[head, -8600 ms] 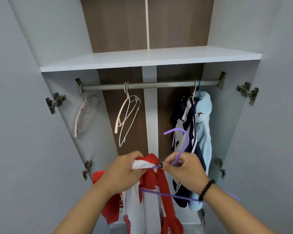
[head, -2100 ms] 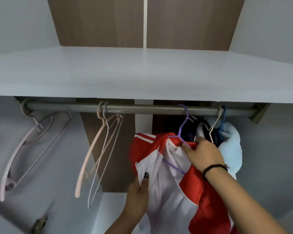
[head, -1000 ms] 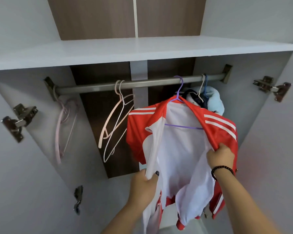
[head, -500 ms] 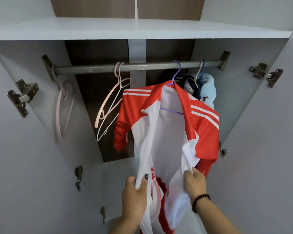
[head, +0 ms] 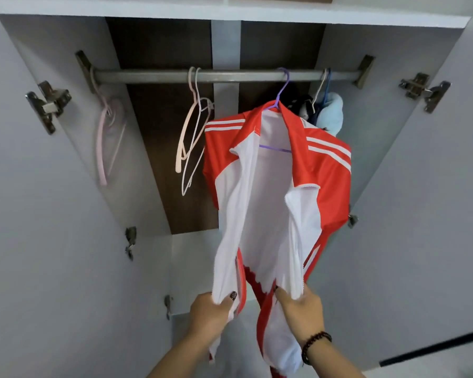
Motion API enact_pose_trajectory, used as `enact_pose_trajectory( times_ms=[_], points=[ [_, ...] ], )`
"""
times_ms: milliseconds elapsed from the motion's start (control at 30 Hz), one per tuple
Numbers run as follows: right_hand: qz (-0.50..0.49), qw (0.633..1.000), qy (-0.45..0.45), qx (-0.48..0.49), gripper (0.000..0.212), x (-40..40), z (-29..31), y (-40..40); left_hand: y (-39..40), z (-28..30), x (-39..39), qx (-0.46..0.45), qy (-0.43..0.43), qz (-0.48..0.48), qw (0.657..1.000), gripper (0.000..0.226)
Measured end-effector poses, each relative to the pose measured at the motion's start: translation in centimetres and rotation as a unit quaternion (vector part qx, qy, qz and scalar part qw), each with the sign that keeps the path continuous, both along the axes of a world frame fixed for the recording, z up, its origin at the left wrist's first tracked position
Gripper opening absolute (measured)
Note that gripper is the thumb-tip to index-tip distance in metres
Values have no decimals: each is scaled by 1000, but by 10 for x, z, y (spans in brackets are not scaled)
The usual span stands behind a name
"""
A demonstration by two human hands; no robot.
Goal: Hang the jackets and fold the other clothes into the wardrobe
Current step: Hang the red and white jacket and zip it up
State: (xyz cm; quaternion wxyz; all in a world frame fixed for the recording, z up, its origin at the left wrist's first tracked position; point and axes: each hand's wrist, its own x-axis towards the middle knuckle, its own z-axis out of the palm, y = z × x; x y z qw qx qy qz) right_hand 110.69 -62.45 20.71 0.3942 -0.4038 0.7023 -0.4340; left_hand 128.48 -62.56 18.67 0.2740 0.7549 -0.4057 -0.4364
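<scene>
Wardrobe [head: 52,214]; hands [head: 257,309] gripping jacket [head: 325,173]

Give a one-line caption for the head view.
Both hands grip the open front of a red-and-white jacket hung on the rail.

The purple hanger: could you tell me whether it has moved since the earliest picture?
Yes. The purple hanger went up from the hands and now hooks on the rail, left of the hung clothes.

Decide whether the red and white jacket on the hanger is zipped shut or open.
Open: the red and white jacket shows its white lining, with left hand and right hand each gripping a separate front edge.
</scene>
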Motion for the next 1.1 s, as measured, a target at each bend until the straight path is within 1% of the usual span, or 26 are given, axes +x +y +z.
enact_pose_trajectory(
  times_ms=[133, 200, 267, 333, 400, 467, 500, 567, 633, 700, 733, 800, 900, 1000, 1067, 1100],
  points=[
    [11, 999, 19, 25, 27, -17, -8, 31, 28, -3, -9, -36, 20, 9, 999, 22],
    [32, 999, 36, 15, 25, -32, -9, 47, 44, -3, -18, -72, 35, 22, 997, 19],
    [42, 998, 53, 0, 26, -49, -7, 66, 63, 0, -33, -105, 26, 44, 993, 16],
    [42, 997, 59, -16, 29, -65, -3, 90, 84, 3, -49, -126, 11, 70, 989, 27],
    [44, 997, 55, -32, 31, -80, 1, 114, 104, 5, -65, -141, 13, 100, 985, 38],
    [62, 995, 50, -51, 32, -95, 4, 138, 121, 7, -79, -136, 45, 117, 983, 43],
    [78, 994, 49, -58, 31, -100, 6, 149, 130, 8, -86, -125, 63, 112, 984, 42],
    [101, 992, 50, -64, 30, -108, 7, 173, 146, 11, -96, -99, 84, 86, 988, 32],
    [91, 994, 43, -49, 31, -111, 6, 192, 159, 16, -100, -64, 101, 67, 991, 23],
    [86, 996, 37, -17, 33, -115, 5, 207, 173, 18, -101, -25, 148, 56, 987, 31],
    [92, 995, 37, 0, 34, -117, 5, 213, 180, 19, -101, -5, 197, 54, 979, 37],
    [106, 993, 38, 32, 32, -122, 5, 223, 192, 23, -100, 32, 315, 67, 946, 49],
    [106, 991, 27, 79, 16, -126, 1, 237, 201, 29, -92, 70, 445, 102, 887, 59],
    [83, 990, 5, 111, 12, -125, -4, 250, 207, 35, -87, 96, 534, 90, 835, 56],
    [61, 988, -30, 138, 25, -124, -7, 255, 210, 41, -86, 103, 575, 75, 808, 57],
    [53, 985, -59, 153, 27, -123, -7, 255, 210, 45, -85, 106, 591, 66, 797, 58]
  ],
)
